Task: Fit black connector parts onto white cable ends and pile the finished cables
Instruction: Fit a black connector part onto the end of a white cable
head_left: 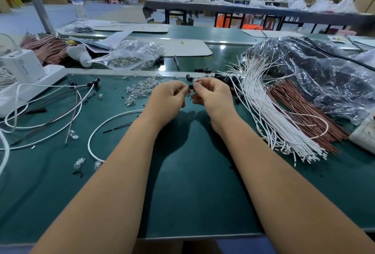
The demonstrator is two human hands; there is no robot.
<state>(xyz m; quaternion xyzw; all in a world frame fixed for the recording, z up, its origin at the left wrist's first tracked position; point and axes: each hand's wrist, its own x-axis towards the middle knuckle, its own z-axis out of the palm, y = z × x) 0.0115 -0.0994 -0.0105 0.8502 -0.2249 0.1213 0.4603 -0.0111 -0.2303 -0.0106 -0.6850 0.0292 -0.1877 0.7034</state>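
My left hand (169, 96) and my right hand (213, 95) meet above the middle of the green table (192, 182). Between their fingertips sits a small black connector part (190, 87), pinched by my left hand. My right hand pinches the end of a white cable (205, 75) that arcs up and right toward a fanned bundle of white cables (269, 116). Loose black connector parts (225, 78) lie just behind my right hand. Finished white cables with black ends (89, 85) lie piled at the left.
Brown wires (304, 111) lie beside the white bundle, under a crumpled plastic bag (324, 75). Clear small parts (140, 89) are scattered left of my hands. A white box (22, 67), a water bottle (78, 0) and a pen (177, 62) stand further back.
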